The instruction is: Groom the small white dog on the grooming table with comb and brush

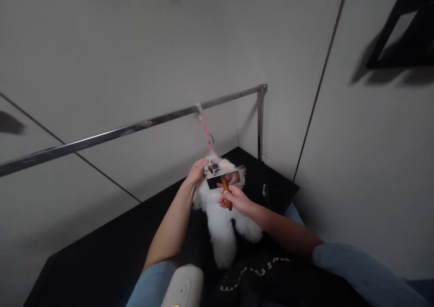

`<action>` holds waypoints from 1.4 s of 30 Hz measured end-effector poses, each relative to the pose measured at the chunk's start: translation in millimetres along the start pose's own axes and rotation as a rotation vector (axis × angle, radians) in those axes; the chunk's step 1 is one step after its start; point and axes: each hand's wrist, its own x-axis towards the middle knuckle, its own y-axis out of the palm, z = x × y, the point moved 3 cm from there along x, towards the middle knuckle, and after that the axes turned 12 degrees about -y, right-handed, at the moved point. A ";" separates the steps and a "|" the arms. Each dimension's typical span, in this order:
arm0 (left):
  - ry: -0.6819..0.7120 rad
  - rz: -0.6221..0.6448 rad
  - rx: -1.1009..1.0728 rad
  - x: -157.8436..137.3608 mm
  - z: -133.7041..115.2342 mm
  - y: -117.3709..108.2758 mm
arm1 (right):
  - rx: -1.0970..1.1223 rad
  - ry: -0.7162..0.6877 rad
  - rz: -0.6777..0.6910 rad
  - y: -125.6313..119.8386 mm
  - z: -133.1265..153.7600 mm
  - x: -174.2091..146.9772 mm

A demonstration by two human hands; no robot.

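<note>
The dog is white, the brush orange-brown along its handle and mirror-dark across its head, the leash pink, the rail silver, the tabletop black, the sleeves light blue, and the garment black (with white lettering).

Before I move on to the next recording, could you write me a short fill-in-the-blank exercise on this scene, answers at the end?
1. The right hand grips the brush by its ____.
2. The fur of the dog is ____.
3. The strap between the bar and the dog is mostly ____.
4. The table is ____.

Missing words: handle; white; pink; black.
</note>
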 end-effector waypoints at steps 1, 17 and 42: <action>0.004 0.001 -0.007 -0.8 -0.5 0.1 | -0.007 0.036 0.005 0.4 -0.3 -2.2; 0.002 0.017 -0.032 -18.0 -1.5 1.4 | -0.205 0.002 0.092 4.5 -10.5 -19.4; -0.015 0.054 0.050 -6.6 15.3 -2.2 | 0.070 0.193 0.064 10.5 -22.2 -13.3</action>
